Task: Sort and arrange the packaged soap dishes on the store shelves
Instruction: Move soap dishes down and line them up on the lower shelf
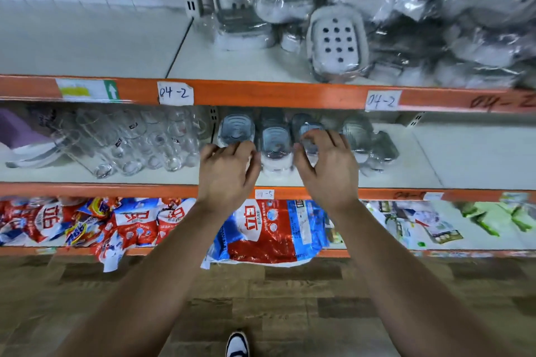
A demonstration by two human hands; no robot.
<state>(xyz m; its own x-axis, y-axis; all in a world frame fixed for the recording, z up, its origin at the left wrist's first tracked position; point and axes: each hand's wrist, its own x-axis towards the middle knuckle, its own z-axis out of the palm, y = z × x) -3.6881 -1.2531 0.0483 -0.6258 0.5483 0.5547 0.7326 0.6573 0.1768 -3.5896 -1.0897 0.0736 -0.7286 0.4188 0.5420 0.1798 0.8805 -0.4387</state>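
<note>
Several packaged soap dishes stand in a row on the middle shelf [406, 171]. My left hand [229, 172] holds the leftmost soap dish [236, 132] with curled fingers. My right hand [326, 171] grips the third soap dish [307, 127], fingers curled over its top. A middle soap dish [275, 143] stands between the two hands. More dishes [365, 139] lie to the right of the row. On the top shelf [232, 66] a loose heap of packaged soap dishes [338, 43] in clear bags fills the right side.
Clear drinking glasses [139, 142] crowd the middle shelf to the left of the dishes. Detergent bags [269, 229] fill the bottom shelf. Orange shelf edges [261, 94] carry paper labels. A shoe [237, 343] shows on the wooden floor.
</note>
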